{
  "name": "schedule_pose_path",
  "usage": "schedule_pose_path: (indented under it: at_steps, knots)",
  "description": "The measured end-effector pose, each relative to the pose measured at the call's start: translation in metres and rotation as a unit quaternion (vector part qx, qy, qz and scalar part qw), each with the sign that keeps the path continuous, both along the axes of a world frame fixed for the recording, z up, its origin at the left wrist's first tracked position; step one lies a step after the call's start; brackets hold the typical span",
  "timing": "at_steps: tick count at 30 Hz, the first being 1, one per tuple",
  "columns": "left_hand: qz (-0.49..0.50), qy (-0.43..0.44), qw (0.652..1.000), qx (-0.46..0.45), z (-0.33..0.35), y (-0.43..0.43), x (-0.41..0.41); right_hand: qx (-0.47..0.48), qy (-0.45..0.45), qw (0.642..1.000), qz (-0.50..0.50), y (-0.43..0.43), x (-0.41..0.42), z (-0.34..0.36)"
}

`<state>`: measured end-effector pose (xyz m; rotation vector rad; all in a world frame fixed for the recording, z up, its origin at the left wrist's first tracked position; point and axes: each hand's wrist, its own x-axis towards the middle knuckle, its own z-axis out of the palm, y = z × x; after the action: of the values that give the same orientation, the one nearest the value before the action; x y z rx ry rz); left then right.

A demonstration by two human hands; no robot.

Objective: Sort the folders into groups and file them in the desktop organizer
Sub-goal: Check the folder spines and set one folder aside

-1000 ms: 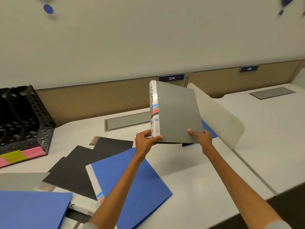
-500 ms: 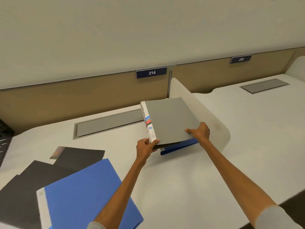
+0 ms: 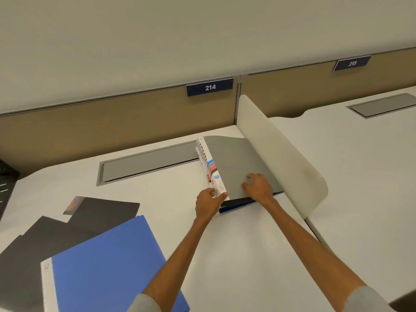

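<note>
The grey folder (image 3: 238, 165) lies nearly flat on the white desk (image 3: 157, 199), at the far right side, just beside the white divider (image 3: 281, 154). Its white spine with printed letters and coloured stripes faces left. It rests on top of a blue folder (image 3: 236, 204), of which only the near edge shows (the rest is hidden under the grey one).

The left hand (image 3: 208, 204) pinches the near lower corner of the spine between thumb and fingers. The right hand (image 3: 258, 188) lies spread on the grey cover, fingers open and pressing down, not gripping anything.

At the near left of the desk there is a second blue folder (image 3: 112, 266) with a white spine, partly on top of black folders (image 3: 45, 239). A grey cable hatch (image 3: 146, 163) is set in the desk behind. The sign 214 (image 3: 210, 87) hangs on the brown panel.
</note>
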<state>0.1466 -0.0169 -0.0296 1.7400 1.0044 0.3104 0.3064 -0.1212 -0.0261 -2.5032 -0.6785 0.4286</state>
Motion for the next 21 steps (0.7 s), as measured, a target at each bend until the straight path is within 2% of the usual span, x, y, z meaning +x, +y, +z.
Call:
schedule_pose_path:
  at_steps: [17, 19, 21]
  knots:
    - [0.029, -0.049, 0.998, -0.037, -0.004, -0.006, -0.004, 0.003, -0.038, 0.999, 0.0, 0.002, -0.003, -0.015]
    - [0.026, -0.054, 0.997, -0.044, -0.001, -0.007, -0.007, 0.032, -0.053, 0.998, -0.012, 0.002, -0.008, -0.013]
    - [0.027, -0.051, 0.997, -0.051, 0.001, -0.006, -0.014, 0.1, -0.076, 0.992, -0.022, 0.004, -0.017, -0.01]
